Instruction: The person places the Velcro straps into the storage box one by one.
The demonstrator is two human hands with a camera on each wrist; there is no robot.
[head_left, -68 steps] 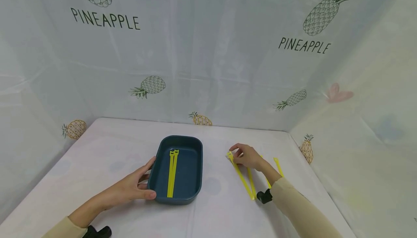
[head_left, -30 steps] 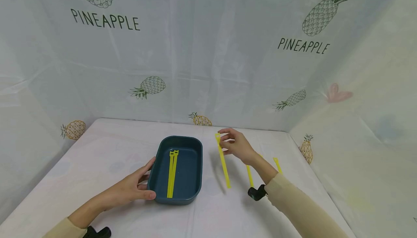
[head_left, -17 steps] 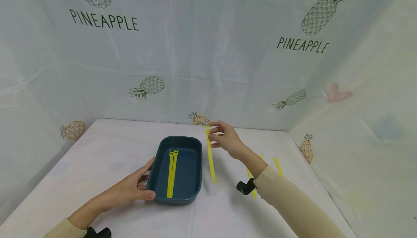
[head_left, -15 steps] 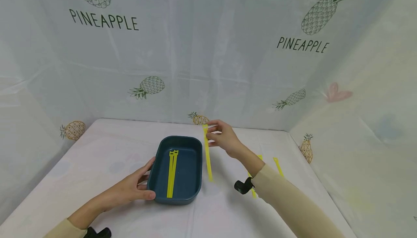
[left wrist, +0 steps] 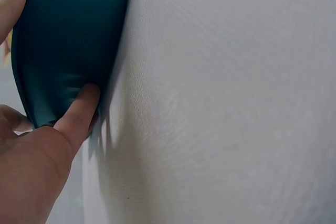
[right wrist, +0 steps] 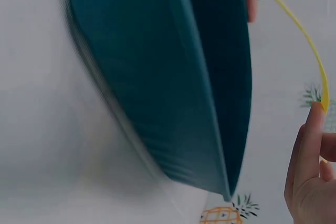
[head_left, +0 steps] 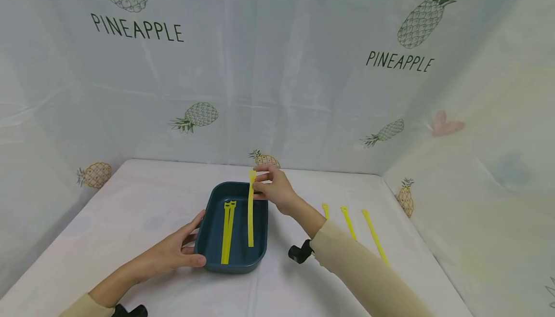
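Note:
A dark teal rectangular box (head_left: 231, 268) stands on the table, with yellow cable ties (head_left: 227, 235) lying side by side inside it. My left hand (head_left: 171, 249) rests against the box's left side, its extended fingers touching the outer wall. In the left wrist view, one finger presses the box wall (left wrist: 73, 35). My right hand (head_left: 277, 189) pinches another yellow cable tie (head_left: 250, 220) near its wide head. That tie hangs over the right half of the box. It bows in a curve in the right wrist view, above the open rim.
Three more yellow cable ties (head_left: 348, 221) lie spread on the white-covered table (head_left: 277, 288) at the right, partly hidden by my right sleeve (head_left: 360, 269). Black wrist cameras (head_left: 299, 252) sit on both wrists. A pineapple-print curtain (head_left: 277, 66) closes off the back and sides.
My right hand has lifted a cable tie from the table and carried it left, from beside the box to above it. My left hand has stayed at the box.

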